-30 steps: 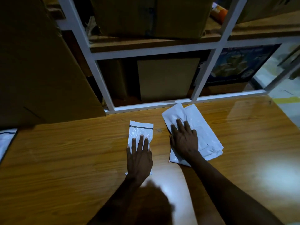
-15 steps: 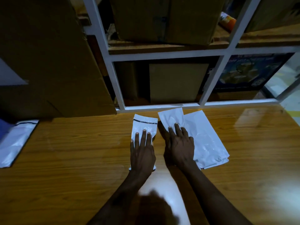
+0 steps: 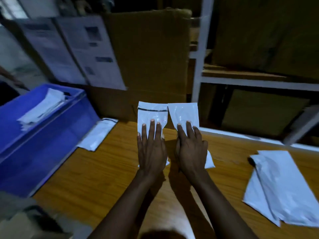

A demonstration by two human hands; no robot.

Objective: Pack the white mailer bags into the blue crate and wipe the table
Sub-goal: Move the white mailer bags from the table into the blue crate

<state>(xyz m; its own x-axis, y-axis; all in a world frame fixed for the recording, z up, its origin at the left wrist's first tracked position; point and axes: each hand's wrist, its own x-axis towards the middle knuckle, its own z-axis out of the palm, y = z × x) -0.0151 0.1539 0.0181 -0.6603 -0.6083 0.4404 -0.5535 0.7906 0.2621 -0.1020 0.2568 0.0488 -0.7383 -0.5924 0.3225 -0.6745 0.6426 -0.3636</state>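
White mailer bag (image 3: 152, 114) pressed under flat, straight-fingered left hand (image 3: 151, 152); second mailer bag (image 3: 183, 112) likewise under right hand (image 3: 191, 152); slick plastic judged liable to slip before blue crate (image 3: 43, 128) reached

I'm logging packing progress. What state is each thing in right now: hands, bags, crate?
Left hand: fingers straight, flat on the striped bag.
Right hand: fingers straight, flat on the plain bag.
Blue crate: open, white bags stacked inside.
Bag by the crate: lying flat on the table.
Pile of bags: loose at the table's right, not packed.
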